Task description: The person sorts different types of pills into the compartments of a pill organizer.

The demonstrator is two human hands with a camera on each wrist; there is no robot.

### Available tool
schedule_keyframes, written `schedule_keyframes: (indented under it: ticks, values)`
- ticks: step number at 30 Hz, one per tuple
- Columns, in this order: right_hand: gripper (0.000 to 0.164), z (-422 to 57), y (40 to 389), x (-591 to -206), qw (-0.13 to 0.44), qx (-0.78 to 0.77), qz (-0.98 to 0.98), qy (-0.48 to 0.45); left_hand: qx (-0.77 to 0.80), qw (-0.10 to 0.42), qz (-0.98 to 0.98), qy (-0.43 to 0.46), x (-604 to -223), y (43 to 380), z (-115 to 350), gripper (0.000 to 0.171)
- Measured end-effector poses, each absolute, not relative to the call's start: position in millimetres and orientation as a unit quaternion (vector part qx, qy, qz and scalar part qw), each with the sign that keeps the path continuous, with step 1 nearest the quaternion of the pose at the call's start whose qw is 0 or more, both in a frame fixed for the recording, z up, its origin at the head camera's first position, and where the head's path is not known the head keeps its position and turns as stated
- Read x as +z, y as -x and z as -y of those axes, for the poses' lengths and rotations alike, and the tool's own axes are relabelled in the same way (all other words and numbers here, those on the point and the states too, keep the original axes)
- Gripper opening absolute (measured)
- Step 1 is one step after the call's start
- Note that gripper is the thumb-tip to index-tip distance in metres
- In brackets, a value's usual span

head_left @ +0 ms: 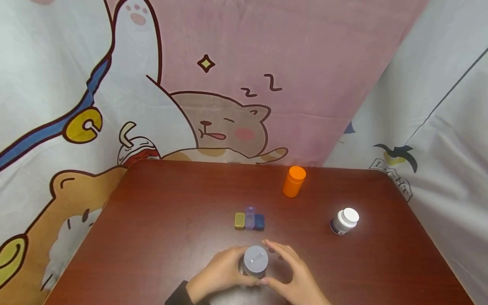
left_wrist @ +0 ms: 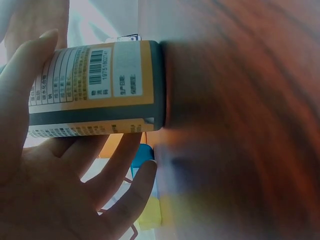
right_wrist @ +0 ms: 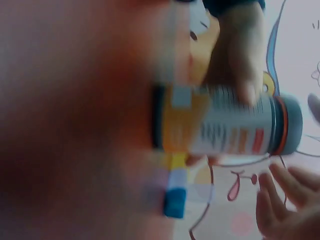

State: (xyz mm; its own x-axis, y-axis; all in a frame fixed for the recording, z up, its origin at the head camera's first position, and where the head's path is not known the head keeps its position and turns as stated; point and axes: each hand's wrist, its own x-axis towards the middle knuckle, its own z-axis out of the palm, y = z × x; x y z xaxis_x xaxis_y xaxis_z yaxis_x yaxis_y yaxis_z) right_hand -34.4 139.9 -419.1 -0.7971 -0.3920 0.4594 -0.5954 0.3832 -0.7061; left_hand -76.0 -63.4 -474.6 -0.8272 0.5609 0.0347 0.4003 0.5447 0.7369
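In the head view, a grey-lidded bottle (head_left: 256,259) stands at the table's near side. Its label (right_wrist: 225,125) is orange and white with rows of print. My left hand (head_left: 225,267) grips the bottle from the left, with the thumb on the near side and fingers round the far side. My right hand (head_left: 293,271) is spread around the lid's right side, fingers apart from the lid in the right wrist view. Beyond the hands lies a small pill box (head_left: 249,221) with yellow, purple and blue compartments; the purple lid stands raised.
An orange bottle (head_left: 294,182) stands near the table's far edge. A white bottle (head_left: 344,221) with a dark label stands to the right. The brown table (head_left: 171,212) ends at a cloth backdrop (head_left: 324,63) printed with cartoon animals.
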Motion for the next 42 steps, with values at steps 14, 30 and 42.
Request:
schedule_keyframes:
  ticks: [14, 30, 42]
  values:
    - [0.066, -135, 33, -440, 0.167, 0.486, 0.800, -0.309, 0.379, 0.100, -0.879, -0.270, -475, 76, 62, 0.060]
    - [0.066, -129, 61, -454, 0.067, 0.504, 0.806, -0.304, 0.345, 0.076, -0.894, -0.275, -475, 77, 63, 0.059]
    - [0.064, -133, 73, -417, 0.049, 0.492, 0.769, -0.404, 0.364, 0.067, -0.886, -0.280, -478, 77, 62, 0.049]
